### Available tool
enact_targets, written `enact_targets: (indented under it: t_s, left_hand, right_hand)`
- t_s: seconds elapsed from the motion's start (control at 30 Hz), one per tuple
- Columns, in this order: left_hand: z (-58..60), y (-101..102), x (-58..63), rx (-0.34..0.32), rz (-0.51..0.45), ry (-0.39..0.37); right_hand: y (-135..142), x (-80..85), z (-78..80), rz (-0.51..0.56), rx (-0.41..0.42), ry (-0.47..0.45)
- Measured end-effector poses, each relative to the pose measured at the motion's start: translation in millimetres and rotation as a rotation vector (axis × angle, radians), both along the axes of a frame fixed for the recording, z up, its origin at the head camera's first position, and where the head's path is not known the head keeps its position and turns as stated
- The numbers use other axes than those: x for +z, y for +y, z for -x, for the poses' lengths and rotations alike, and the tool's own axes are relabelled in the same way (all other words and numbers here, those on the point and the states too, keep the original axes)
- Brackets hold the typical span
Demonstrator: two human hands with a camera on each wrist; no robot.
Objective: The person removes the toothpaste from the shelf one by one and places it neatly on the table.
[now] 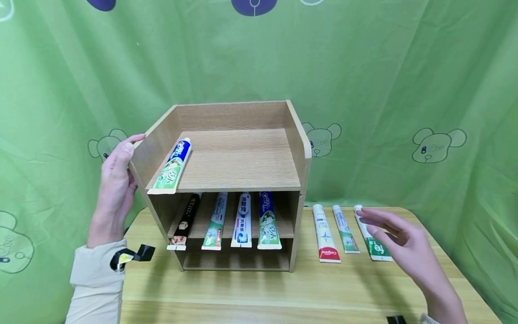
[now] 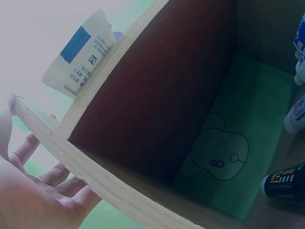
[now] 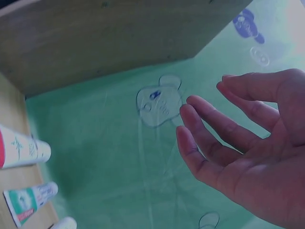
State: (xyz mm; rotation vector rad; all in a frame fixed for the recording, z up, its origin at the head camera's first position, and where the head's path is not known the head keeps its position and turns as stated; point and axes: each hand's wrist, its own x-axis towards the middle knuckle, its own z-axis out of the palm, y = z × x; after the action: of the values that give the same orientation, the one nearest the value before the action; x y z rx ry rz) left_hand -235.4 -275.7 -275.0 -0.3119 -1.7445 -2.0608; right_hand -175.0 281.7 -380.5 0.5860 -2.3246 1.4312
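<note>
My left hand (image 1: 115,186) holds the left side panel of a wooden desktop shelf (image 1: 238,184), thumb at its front edge and fingers along the outside. A blue, white and green toothpaste tube (image 1: 171,166) lies on the top level beside that panel. Several tubes lie side by side on the level below: a black one (image 1: 187,221), a grey-green one (image 1: 216,220), a white-blue one (image 1: 243,220) and a blue-green one (image 1: 269,220). To the right, my right hand (image 1: 408,245) hovers with nothing in it, fingers loosely bent, near a white and green tube (image 1: 371,236).
On the table (image 1: 251,297), right of the shelf, also lie a white and red Colgate tube (image 1: 325,236) and a small green and white tube (image 1: 346,230). A green curtain (image 1: 384,81) with bear drawings hangs behind. The shelf's bottom level (image 1: 236,261) sits low over the table.
</note>
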Motion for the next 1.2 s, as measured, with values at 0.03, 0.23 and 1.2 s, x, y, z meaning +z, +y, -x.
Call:
enact_targets:
  t_s: [0.03,0.23,1.2]
  left_hand:
    - [0.0,0.0,0.0,0.000,0.000,0.000]
    - [-0.1,-0.5,-0.1,-0.001,-0.003,-0.003]
    - [-0.4,-1.2,-0.1,0.002,0.012,-0.007]
  right_hand:
    - [-2.6,2.1,-2.0,0.007,0.010,-0.001]
    - [-16.9,9.4,-10.1,0.031,0.055,0.025]
    - [-89.9,19.6,-31.3,0.179,0.314,0.120]
